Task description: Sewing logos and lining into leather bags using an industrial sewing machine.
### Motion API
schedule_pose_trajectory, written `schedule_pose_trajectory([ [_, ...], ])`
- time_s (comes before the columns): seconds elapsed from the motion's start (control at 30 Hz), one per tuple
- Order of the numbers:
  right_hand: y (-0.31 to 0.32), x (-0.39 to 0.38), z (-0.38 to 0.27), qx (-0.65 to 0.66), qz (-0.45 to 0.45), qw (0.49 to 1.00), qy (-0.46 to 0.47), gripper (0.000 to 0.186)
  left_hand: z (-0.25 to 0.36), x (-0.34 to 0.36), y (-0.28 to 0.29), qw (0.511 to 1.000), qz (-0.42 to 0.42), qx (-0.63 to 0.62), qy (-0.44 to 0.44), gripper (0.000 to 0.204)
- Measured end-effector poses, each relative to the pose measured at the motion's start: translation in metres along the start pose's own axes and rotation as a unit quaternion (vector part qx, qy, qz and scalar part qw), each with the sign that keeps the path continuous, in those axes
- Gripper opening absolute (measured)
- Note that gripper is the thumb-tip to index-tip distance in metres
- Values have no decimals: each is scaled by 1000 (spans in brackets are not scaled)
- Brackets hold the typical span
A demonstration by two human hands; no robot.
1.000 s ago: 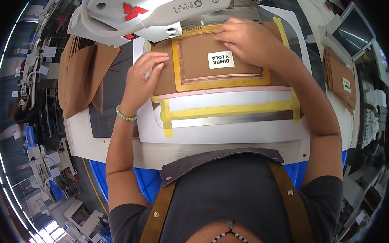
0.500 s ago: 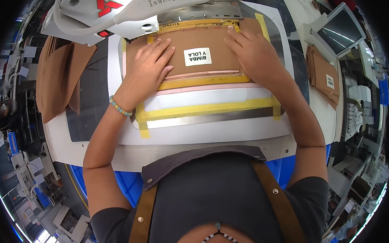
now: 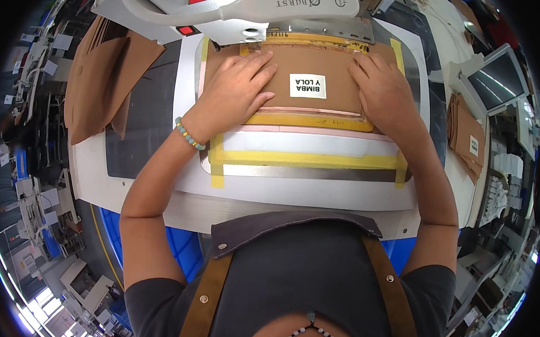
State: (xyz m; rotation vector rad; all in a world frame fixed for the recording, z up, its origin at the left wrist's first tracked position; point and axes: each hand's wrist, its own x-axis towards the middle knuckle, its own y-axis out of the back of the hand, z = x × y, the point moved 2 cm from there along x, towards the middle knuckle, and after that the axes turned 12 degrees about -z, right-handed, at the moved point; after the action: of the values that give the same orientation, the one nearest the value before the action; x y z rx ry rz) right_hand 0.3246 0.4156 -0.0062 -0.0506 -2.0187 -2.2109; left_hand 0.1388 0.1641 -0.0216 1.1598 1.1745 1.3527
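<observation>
The left hand (image 3: 236,87) and right hand (image 3: 389,94) lie unclenched, palms down, on a brown panel (image 3: 340,81) inside a yellow frame (image 3: 320,122); the contents of the blue bin (image 3: 185,248) are hidden.

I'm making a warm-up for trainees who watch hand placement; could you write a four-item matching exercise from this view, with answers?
1. Left hand
2. White label
3. Beaded bracelet
4. Right hand

A. Around the left wrist
B. Over the brown material, right of the label
C. Between the two hands
D. Over the brown material, left of the label

Pairs: 1-D, 2-C, 3-A, 4-B
</observation>
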Motion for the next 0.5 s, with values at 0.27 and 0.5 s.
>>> schedule_pose_trajectory([
  [0.27, -12, 2, 3, -30, 49, 998, 31, 32, 1, 0, 3, 1000, -9, -7, 23, 51],
  [0.5, -11, 5, 5, -58, -62, 996, 31, 38, -1, 0, 1, 999, -11, -5, 35, 53],
])
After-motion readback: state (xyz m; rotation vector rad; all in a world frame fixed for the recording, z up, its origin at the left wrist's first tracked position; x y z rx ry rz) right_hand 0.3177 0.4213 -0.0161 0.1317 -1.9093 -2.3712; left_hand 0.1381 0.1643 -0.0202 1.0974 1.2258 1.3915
